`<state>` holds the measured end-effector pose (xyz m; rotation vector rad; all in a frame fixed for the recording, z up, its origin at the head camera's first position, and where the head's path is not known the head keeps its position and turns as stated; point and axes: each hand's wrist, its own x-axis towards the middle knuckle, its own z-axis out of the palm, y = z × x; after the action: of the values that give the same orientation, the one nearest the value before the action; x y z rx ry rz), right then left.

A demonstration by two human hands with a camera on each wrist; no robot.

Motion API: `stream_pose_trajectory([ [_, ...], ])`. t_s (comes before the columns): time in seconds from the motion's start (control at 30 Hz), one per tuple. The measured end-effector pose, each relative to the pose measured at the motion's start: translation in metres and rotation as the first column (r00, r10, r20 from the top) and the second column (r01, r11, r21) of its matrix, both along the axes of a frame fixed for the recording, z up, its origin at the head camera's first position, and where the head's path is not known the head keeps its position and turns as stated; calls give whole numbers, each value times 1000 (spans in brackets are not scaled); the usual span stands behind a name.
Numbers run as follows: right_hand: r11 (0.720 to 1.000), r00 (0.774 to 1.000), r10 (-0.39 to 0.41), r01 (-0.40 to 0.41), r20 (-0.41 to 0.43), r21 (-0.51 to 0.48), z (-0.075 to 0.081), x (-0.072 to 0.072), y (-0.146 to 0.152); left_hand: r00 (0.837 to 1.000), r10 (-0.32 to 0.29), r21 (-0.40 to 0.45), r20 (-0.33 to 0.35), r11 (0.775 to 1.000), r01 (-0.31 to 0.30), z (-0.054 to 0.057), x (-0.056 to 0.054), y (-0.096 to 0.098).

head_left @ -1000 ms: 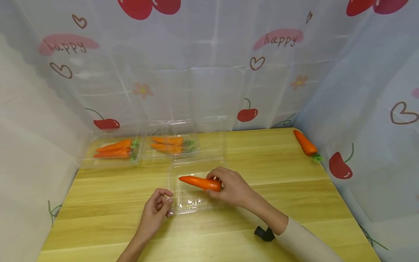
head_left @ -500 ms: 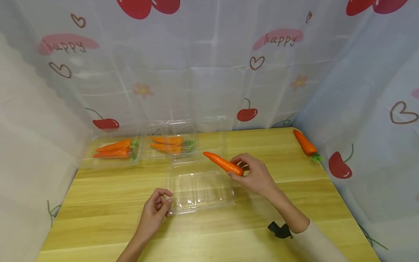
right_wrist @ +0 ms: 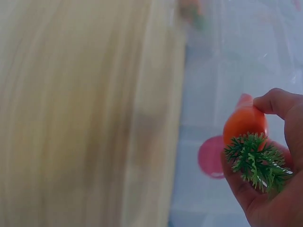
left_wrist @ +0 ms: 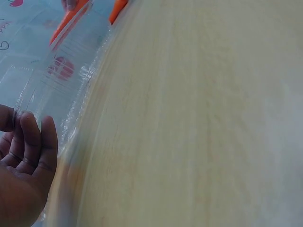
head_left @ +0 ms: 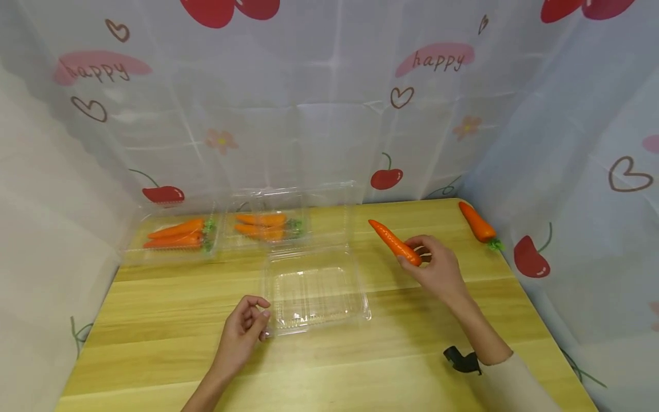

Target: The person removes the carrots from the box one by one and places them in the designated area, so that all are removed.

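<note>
My right hand (head_left: 435, 269) grips a carrot (head_left: 393, 243) by its thick end, above the table to the right of an open clear plastic box (head_left: 314, 294). The carrot's tip points up and left. Its green leafy top (right_wrist: 258, 161) shows in the right wrist view, between thumb and fingers. At the box's left front corner, my left hand (head_left: 244, 326) pinches the rim; the left wrist view shows the thumb and fingers (left_wrist: 31, 137) at the clear edge. The box's lid stands raised at its back.
Two clear boxes, a left box (head_left: 128, 252) and a middle box (head_left: 226, 243), each with carrots, stand along the back left. Another carrot (head_left: 477, 223) lies at the back right corner. A black bent piece (head_left: 460, 359) is by the right sleeve. Printed curtains (head_left: 319, 131) border the table.
My right hand has lifted the carrot out of the open box and carried it right and away from me. The left hand has stayed at the box's corner.
</note>
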<state>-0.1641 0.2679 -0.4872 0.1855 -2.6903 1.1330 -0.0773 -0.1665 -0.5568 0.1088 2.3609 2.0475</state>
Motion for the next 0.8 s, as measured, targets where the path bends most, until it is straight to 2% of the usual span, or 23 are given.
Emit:
stream_pose_trajectory([
  [0.1,998,998,-56,56,12,12,-14,-9,14,1000,-2,4,1,1000,2,0,0,-1],
  [0.2,993,994,-103,101,28,66,-23,-15,28,1000,-3,6,0,1000,3,0,1,-1],
  [0.37,979,989,-144,135,46,153,-28,-20,46,1000,4,1,-5,1000,-4,-1,1,0],
  [0.63,957,977,-214,209,4,202,-45,-36,83,1000,4,-7,-7,1000,-4,-4,2,-3],
  [0.8,933,963,-268,260,-3,248,-45,-42,102,1000,0,-2,-5,1000,0,-4,2,-2],
])
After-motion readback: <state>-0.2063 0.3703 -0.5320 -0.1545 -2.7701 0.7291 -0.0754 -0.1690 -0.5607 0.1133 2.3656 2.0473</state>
